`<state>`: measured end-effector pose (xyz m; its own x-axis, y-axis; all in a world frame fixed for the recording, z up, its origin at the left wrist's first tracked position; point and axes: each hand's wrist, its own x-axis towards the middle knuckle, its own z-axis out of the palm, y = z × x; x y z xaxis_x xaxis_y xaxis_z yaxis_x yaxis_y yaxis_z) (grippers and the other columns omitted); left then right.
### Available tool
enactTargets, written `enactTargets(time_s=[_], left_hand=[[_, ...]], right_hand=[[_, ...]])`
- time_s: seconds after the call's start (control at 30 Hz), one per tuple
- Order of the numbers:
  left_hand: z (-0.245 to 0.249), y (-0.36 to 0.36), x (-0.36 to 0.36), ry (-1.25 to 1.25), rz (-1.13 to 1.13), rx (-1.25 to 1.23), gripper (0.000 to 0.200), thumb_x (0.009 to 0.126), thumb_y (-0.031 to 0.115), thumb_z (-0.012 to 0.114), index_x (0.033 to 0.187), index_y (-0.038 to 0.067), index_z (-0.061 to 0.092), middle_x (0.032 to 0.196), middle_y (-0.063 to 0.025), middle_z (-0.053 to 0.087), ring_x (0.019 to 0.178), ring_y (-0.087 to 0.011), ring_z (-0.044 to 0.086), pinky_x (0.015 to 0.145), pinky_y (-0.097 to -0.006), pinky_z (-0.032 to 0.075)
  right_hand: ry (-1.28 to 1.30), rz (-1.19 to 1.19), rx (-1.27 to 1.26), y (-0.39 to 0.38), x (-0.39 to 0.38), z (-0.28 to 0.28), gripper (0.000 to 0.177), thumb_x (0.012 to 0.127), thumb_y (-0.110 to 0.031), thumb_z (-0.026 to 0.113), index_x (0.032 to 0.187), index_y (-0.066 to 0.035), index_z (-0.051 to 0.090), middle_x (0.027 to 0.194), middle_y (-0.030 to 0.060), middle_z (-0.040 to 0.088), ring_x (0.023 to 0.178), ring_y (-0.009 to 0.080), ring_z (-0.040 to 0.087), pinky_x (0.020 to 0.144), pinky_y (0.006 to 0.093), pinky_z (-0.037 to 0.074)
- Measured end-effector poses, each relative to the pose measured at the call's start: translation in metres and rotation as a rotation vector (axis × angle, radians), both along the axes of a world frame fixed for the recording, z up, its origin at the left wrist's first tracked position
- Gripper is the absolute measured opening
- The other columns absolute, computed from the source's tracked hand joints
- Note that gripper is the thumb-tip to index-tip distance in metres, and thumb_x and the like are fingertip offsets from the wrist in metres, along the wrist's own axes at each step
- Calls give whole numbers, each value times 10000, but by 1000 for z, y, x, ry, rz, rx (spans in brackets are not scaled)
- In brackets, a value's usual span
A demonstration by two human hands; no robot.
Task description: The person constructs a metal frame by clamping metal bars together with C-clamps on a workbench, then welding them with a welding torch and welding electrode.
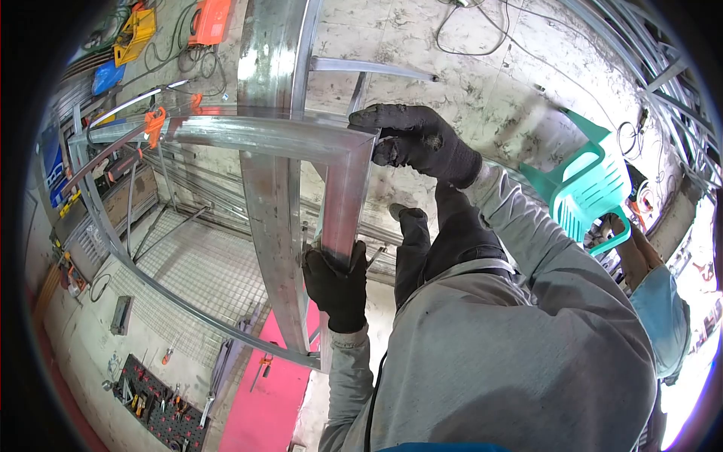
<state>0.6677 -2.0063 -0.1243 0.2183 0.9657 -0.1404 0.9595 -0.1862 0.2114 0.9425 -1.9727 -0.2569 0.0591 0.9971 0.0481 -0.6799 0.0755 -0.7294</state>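
Note:
A frame of square metal tube (pixel 348 188) lies in front of me, with a mitred corner near my body. My left hand (pixel 335 290), in a dark glove, is wrapped round the tube on the near side. My right hand (pixel 425 143), also gloved, grips the corner, its fingers curled at the tube's end; the glove looks worn. Under the frame runs a wide metal beam (pixel 275 218). An orange clamp (pixel 154 126) sits on the far left part of the frame.
A green plastic chair (pixel 591 184) stands at the right, close to another person's sleeve (pixel 661 320). Below left are a black tool panel (pixel 162 403), a pink board (pixel 267 392) and wire mesh (pixel 203 264). Cables (pixel 482 49) trail over the floor; metal lengths (pixel 663 75) lie upper right.

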Motion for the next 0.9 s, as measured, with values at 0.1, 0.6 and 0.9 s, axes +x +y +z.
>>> enactTargets(time_s=[0.1, 0.6, 0.9], left_hand=[[3, 2, 3, 8, 2, -13, 664, 732, 421, 981, 1053, 14, 567, 923, -198, 636, 871, -429, 646, 761, -505, 503], [-4, 6, -3, 21, -118, 72, 724, 754, 531, 931, 1128, -3, 614, 997, -203, 664, 916, -440, 675, 783, -523, 548], [-12, 7, 3, -123, -168, 145, 741, 746, 486, 922, 1214, -9, 632, 1084, -205, 673, 1049, -431, 669, 893, -507, 554]], right_hand=[[-3, -27, 56, 4, -1, -6, 486, 1015, -81, 740, 1486, -41, 628, 1413, 82, 686, 1038, 123, 680, 897, 292, 576], [-45, -27, -74, -5, 3, 13, 467, 1026, -121, 733, 1466, -5, 628, 1421, 116, 682, 1178, 183, 675, 1022, 340, 560], [-767, -278, 28, -9, 28, 54, 837, 964, -164, 796, 1644, 36, 350, 1681, 185, 426, 1548, 294, 419, 1266, 452, 343]])
